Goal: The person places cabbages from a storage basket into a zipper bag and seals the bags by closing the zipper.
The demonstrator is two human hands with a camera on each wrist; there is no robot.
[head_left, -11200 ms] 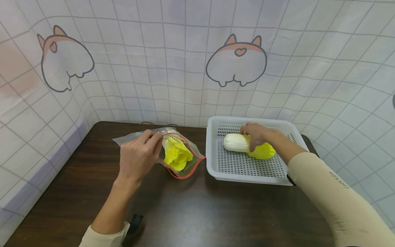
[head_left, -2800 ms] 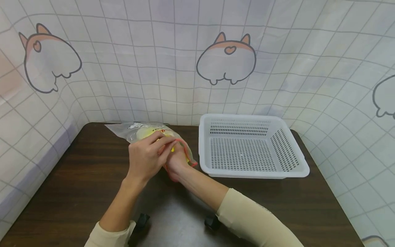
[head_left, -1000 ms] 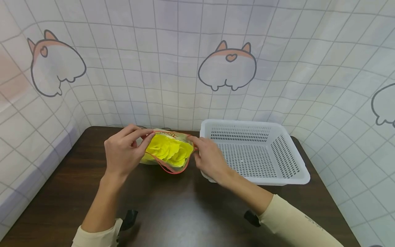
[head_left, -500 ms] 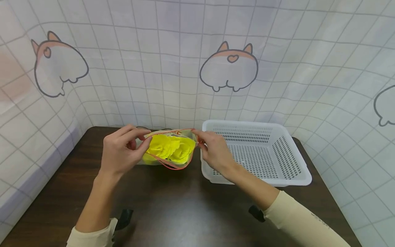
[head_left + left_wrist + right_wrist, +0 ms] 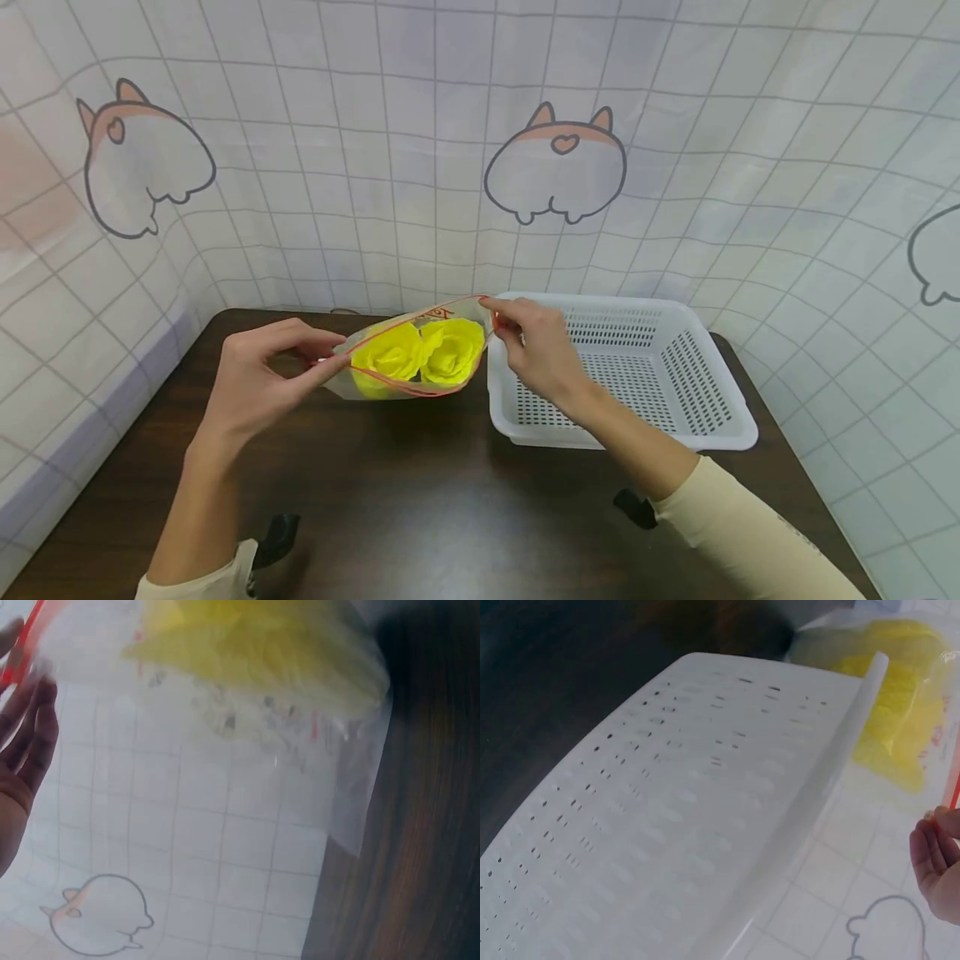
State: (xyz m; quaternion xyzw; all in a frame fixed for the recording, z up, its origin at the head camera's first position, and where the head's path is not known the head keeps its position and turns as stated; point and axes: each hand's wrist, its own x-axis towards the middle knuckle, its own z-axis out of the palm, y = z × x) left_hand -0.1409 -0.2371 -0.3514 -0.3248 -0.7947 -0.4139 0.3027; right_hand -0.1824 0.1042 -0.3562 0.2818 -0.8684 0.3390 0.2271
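A clear zip bag (image 5: 467,310) with a red-edged mouth is held up over the table, its opening facing me. Inside lie two yellow leafy heads that look like napa cabbages (image 5: 450,354), side by side; their white stalks are hidden. My left hand (image 5: 258,375) pinches the mouth's left corner between thumb and fingers. At the right corner, my right hand (image 5: 543,350) pinches the rim, close to the basket. In the left wrist view the bag (image 5: 300,750) hangs beside the left fingers. The right wrist view shows the right hand (image 5: 937,862) at the red strip.
A white perforated basket (image 5: 712,392) with nothing in it stands right of the bag, on the dark wooden table (image 5: 420,500). Behind the table hangs a white gridded cloth (image 5: 360,150) with corgi drawings.
The cabbage once in the basket is gone from it, and two now sit in the bag. My right hand came out of the bag; both hands then moved apart, stretching the mouth wider and flatter.
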